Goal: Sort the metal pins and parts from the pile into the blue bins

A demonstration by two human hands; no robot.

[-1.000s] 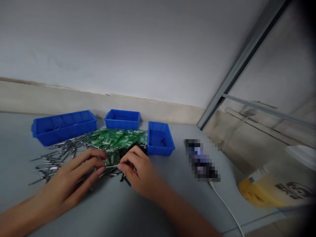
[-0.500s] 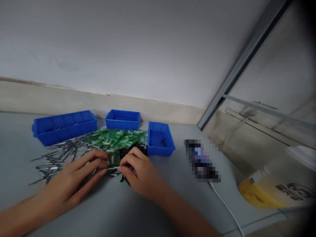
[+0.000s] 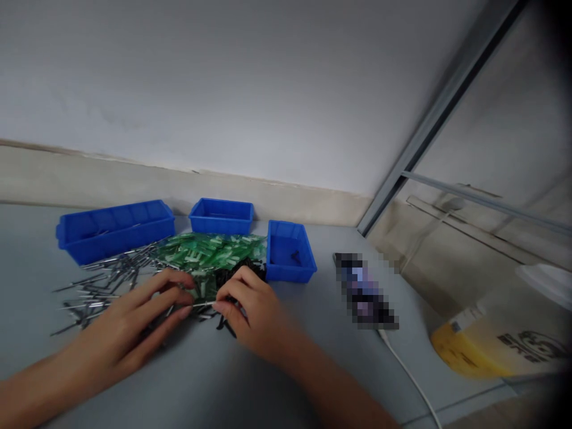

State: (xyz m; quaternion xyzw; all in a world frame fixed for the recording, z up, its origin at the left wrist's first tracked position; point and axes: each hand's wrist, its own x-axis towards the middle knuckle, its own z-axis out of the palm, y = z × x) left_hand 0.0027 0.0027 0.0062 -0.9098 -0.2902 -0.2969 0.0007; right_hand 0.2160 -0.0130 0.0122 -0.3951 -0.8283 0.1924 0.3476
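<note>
Between my two hands lies a thin metal rod [image 3: 204, 304], roughly level. The thumb and fingers of my left hand [image 3: 149, 316] are closed on its left end, and my right hand [image 3: 250, 307] pinches its right end. Beyond the fingers is a heap of small green pieces [image 3: 210, 250]. Black parts [image 3: 245, 267] lie behind my right hand, partly hidden by it. Many loose metal rods [image 3: 96, 298] are spread beside and behind my left hand.
Three blue bins stand at the back: a long one [image 3: 118, 238] with a few rods, a middle one [image 3: 222, 225], and a right one [image 3: 292, 273] holding a small black part. On the right are a phone [image 3: 364, 292] with a white cable and a jug of yellow liquid [image 3: 473, 351].
My left hand has shifted very slightly left, showing a little more of the rod. My right hand has hardly moved.
</note>
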